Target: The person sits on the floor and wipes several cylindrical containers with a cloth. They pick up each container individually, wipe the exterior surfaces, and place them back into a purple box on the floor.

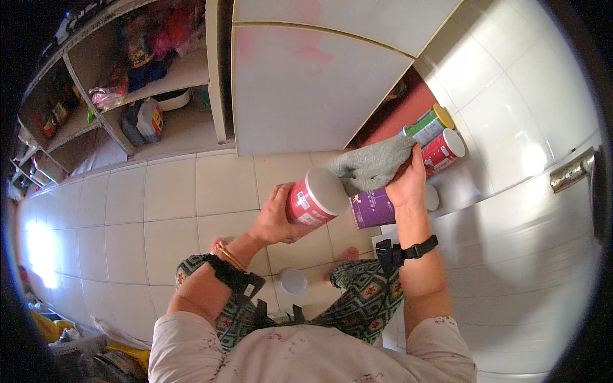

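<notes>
My left hand (279, 218) grips a red canister (310, 203) around its side, tilted, with its pale round end facing up and to the right. A grey cloth (376, 163) is in my right hand (409, 182) and its lower left part lies close by the canister's end; whether they touch is unclear. Below my right hand stands a purple container (372, 209) on the tiled floor. A pale round lid or dish (293, 281) rests on the floor between my feet.
Beyond my right hand are another red canister (443, 151) and a green canister with a yellow lid (431, 123), beside a white cabinet (297, 91). Open shelves (167, 119) hold bottles and bags at the upper left. A metal fitting (572, 170) is at the right, and a basket (79, 344) at the lower left.
</notes>
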`<act>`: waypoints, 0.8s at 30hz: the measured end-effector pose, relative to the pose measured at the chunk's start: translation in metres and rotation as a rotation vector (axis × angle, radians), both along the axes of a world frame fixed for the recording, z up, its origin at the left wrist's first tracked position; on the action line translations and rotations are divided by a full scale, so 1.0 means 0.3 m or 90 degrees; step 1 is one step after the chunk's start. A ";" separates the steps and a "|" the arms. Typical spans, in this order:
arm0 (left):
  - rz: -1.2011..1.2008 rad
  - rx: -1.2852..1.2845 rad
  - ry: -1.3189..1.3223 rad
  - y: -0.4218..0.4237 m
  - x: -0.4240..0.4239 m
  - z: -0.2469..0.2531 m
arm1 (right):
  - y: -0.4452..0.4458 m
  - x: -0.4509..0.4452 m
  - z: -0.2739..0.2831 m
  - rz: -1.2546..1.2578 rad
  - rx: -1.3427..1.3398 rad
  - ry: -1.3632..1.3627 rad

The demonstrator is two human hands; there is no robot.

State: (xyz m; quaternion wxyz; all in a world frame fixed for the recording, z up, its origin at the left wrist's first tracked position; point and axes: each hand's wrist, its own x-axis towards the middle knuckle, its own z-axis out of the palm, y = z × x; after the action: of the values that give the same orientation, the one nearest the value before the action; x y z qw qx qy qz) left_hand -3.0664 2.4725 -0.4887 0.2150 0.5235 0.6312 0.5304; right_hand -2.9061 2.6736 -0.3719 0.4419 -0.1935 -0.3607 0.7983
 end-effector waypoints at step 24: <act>0.028 0.027 0.109 0.019 -0.011 0.010 | -0.087 0.086 -0.125 -0.154 0.919 -0.725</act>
State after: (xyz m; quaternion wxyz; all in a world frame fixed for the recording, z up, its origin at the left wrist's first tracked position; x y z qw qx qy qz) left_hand -3.0696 2.4783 -0.4857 0.1376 0.5576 0.6472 0.5012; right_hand -2.8804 2.6473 -0.4095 0.2920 -0.2708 -0.9103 0.1134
